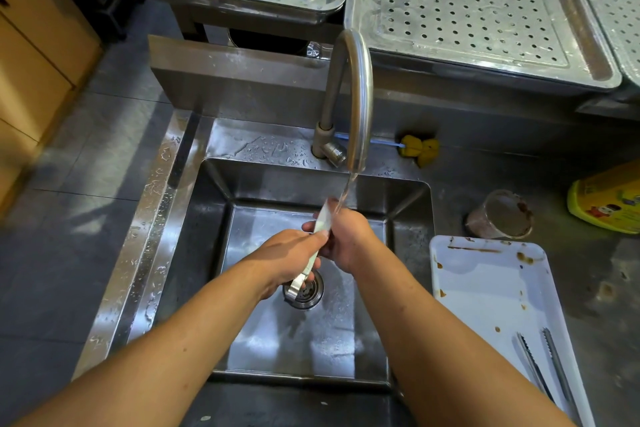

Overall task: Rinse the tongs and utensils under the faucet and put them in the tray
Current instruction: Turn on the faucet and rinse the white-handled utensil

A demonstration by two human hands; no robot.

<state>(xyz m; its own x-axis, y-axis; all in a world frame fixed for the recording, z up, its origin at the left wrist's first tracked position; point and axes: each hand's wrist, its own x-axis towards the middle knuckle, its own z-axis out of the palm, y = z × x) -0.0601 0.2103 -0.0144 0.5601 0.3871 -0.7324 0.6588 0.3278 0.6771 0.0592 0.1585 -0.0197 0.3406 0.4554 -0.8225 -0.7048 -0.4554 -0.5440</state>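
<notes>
While our left hand (284,258) is clenched around the lower shaft of a pair of metal tongs (313,246) and our right hand (346,239) pinches their upper end, water from the curved faucet (353,94) falls onto the tip, just above the right grip. The tongs run slantwise through both grips, hinged end poking out below the left hand, right over the drain (304,289) of the steel sink (194,239). We judge the wet metal could slip from wet fingers and drop into the basin, or the stream striking the tip could splash onto the surface. Further out, a stained white tray (485,288) lies to the right holding more tongs (543,364), unrinsed by the look of it. Perforated steel draining trays (485,10) sit behind the faucet, likely the destination, a fair reach while dripping
</notes>
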